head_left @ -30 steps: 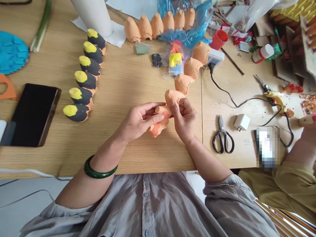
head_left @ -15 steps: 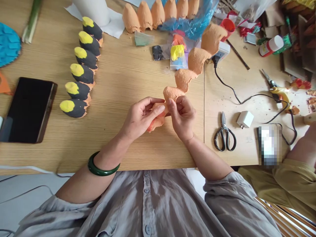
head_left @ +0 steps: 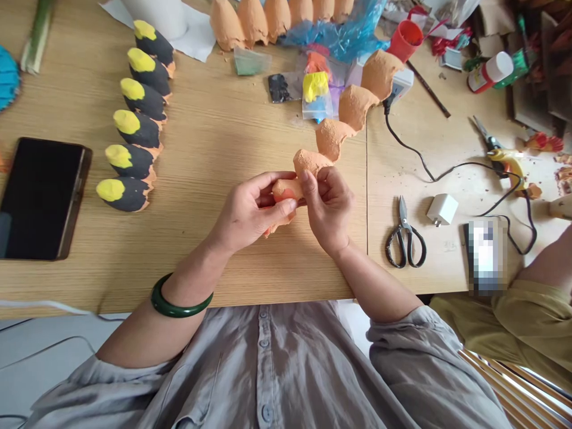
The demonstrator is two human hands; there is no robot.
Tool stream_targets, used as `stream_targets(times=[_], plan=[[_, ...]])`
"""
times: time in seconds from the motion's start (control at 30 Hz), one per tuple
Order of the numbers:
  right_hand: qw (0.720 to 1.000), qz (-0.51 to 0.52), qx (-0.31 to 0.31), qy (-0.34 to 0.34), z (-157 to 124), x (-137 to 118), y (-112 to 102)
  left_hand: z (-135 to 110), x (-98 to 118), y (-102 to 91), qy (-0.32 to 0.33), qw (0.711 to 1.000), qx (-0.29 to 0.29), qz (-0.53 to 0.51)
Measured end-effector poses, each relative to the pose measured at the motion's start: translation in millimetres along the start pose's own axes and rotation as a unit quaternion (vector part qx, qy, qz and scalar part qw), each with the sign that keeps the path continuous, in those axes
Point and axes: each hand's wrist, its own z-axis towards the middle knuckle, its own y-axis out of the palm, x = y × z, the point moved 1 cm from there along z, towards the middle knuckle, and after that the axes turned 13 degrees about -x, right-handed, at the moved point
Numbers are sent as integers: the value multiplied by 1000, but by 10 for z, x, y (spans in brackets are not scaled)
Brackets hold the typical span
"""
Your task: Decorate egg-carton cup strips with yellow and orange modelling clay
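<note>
A strip of pale-orange egg carton cups (head_left: pixel 333 138) slants from the red cup toward my body, held up at its near end. My left hand (head_left: pixel 243 211) is closed on the nearest cup, its thumb on the lower side and fingers behind. A brighter orange patch (head_left: pixel 286 193) covers part of that cup; whether it is clay or paint I cannot tell. My right hand (head_left: pixel 331 205) pinches the strip just beside it, thumb on top, other fingers curled in. At left stands another strip (head_left: pixel 142 128) painted black with yellow tips.
A third egg carton strip (head_left: pixel 279 24) lies at the back by blue plastic (head_left: pixel 344 42). Bags of coloured clay (head_left: pixel 315 88) lie mid-table. Scissors (head_left: pixel 404 235), a charger (head_left: pixel 442 210), a cabled power strip (head_left: pixel 402 83) and a phone are right; a dark tablet (head_left: pixel 42 199) is left. Another person's leg (head_left: pixel 547 262) shows at right.
My left thumb has slid down the near cup, so its tip and the brighter orange patch now show. Both hands keep hold of the strip. The view has shifted slightly.
</note>
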Motion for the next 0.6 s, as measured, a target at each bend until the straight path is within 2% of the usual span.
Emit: stream_targets(times=[0.17,0.37,0.6], plan=[[999,21,-23,21,-30,-34,28,24,-24,21,9,1000,11,-24],[996,77,-28,32,4,-30,35,8,-32,13,4,999,34,-2],[987,135,-23,82,140,99,-56,21,74,-11,17,997,-5,-77]])
